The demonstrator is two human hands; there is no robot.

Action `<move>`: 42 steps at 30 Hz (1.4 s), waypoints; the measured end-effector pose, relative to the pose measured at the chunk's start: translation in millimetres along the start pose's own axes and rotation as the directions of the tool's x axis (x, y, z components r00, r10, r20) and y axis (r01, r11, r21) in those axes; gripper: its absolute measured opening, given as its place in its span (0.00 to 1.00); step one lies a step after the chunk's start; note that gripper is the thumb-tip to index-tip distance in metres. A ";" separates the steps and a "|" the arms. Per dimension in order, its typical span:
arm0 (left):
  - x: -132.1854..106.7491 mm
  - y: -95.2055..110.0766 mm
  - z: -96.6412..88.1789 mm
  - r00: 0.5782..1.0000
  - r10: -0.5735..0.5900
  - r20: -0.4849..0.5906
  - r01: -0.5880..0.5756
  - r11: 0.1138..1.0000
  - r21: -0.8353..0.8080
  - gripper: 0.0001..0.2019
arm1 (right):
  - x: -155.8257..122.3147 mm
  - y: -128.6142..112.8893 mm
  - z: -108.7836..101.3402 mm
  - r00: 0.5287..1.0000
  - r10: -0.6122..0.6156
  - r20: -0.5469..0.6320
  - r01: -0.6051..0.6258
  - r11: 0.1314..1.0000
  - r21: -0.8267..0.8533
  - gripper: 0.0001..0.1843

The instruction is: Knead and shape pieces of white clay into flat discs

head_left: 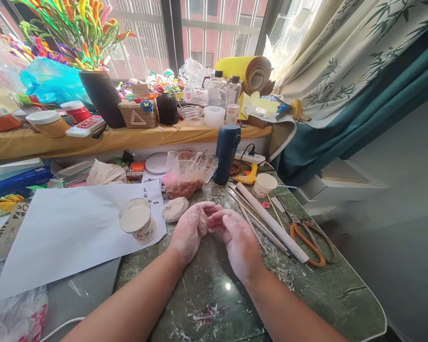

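My left hand [189, 232] is curled around a lump of pale clay [202, 222], which shows between the thumb and fingers. Facing it, my right hand [239, 240] has its fingers bent, their tips close to the left fingers; no object shows in it. White residue coats both hands. Just behind my left hand lies a second, flattened lump of pale clay [175, 209] on the dark green table [214, 280]. Left of that, a paper cup [135, 216] filled with pale material sits over another cup on a white sheet [74, 228].
Right of my hands lie a white rolling pin [271, 221], thin wooden sticks [258, 218] and orange-handled scissors [312, 242]. Behind stand a dark blue bottle [227, 154], a plastic bag of reddish material [185, 183], a yellow glue gun [248, 175] and a paper cup [264, 184].
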State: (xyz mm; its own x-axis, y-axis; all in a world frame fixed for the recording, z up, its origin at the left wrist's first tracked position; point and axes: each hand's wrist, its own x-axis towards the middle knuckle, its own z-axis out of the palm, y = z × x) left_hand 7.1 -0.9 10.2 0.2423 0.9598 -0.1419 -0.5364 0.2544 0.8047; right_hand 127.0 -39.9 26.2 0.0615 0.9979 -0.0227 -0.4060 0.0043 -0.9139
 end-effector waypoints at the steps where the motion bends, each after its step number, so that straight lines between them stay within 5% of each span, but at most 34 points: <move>1: -0.6 -0.1 0.2 1.000 -0.016 0.005 0.016 1.000 0.007 0.25 | -1.5 1.7 0.5 0.998 -0.056 0.010 0.057 0.991 -0.123 0.11; 5: -3.6 -1.9 -0.9 0.995 0.083 -0.061 -0.072 0.984 0.163 0.24 | -13.7 11.3 4.8 0.969 -0.215 0.125 0.248 0.832 -0.497 0.16; 9: -3.2 -8.8 -7.0 0.962 0.267 -0.065 -0.244 0.938 0.245 0.27 | -29.8 15.4 9.7 0.954 -0.155 0.258 0.291 0.688 -0.665 0.34; 15: -4.0 -8.7 -7.6 0.952 0.301 -0.053 -0.272 0.913 0.304 0.24 | -36.8 13.0 12.0 0.961 -0.048 0.272 0.228 0.697 -0.679 0.43; 20: -3.7 0.9 -1.0 0.963 0.234 -0.135 -0.186 0.936 0.298 0.21 | -23.0 11.3 6.5 0.988 -0.093 0.126 0.139 0.890 -0.435 0.24; 24: -3.6 2.5 -2.2 0.935 0.318 -0.158 -0.226 0.876 0.427 0.17 | -10.0 15.0 7.3 0.985 0.136 -0.103 -0.132 0.990 0.045 0.15; 26: -5.3 3.3 -3.4 0.929 0.369 -0.042 -0.268 0.744 0.612 0.14 | -6.0 13.9 10.1 0.957 0.288 -0.034 -0.269 0.924 0.271 0.16; 29: -8.8 6.7 -3.4 0.883 0.359 0.303 -0.440 0.406 0.801 0.10 | -2.4 6.5 12.6 0.926 0.361 0.113 -0.371 0.805 0.464 0.17; 32: -11.3 10.7 -2.9 0.788 0.321 0.526 -0.600 0.208 0.772 0.27 | 1.8 -2.2 10.0 0.910 0.367 0.193 -0.412 0.748 0.520 0.17; 34: -11.7 11.6 -4.4 0.750 0.338 0.569 -0.646 0.192 0.738 0.30 | 4.9 -5.7 6.5 0.894 0.396 0.210 -0.444 0.716 0.539 0.18; 36: -10.6 10.6 -7.9 0.728 0.378 0.573 -0.671 0.216 0.710 0.24 | 7.2 -7.0 3.0 0.891 0.422 0.169 -0.440 0.708 0.552 0.17; 39: -6.5 7.0 -14.5 0.737 0.479 0.476 -0.652 0.323 0.686 0.11 | 7.8 -7.5 -0.1 0.890 0.443 0.105 -0.433 0.750 0.500 0.16; 42: -1.4 4.7 -18.5 0.767 0.547 0.334 -0.599 0.425 0.678 0.11 | 6.9 -7.3 -0.7 0.893 0.432 0.126 -0.443 0.791 0.422 0.20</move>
State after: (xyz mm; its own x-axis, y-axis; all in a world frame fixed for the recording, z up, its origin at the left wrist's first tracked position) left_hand -10.8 1.2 3.5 0.1625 0.8359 0.5243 0.1752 -0.5473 0.8184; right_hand 131.1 -33.1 32.4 -0.2358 0.9009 -0.3643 -0.7335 -0.4109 -0.5415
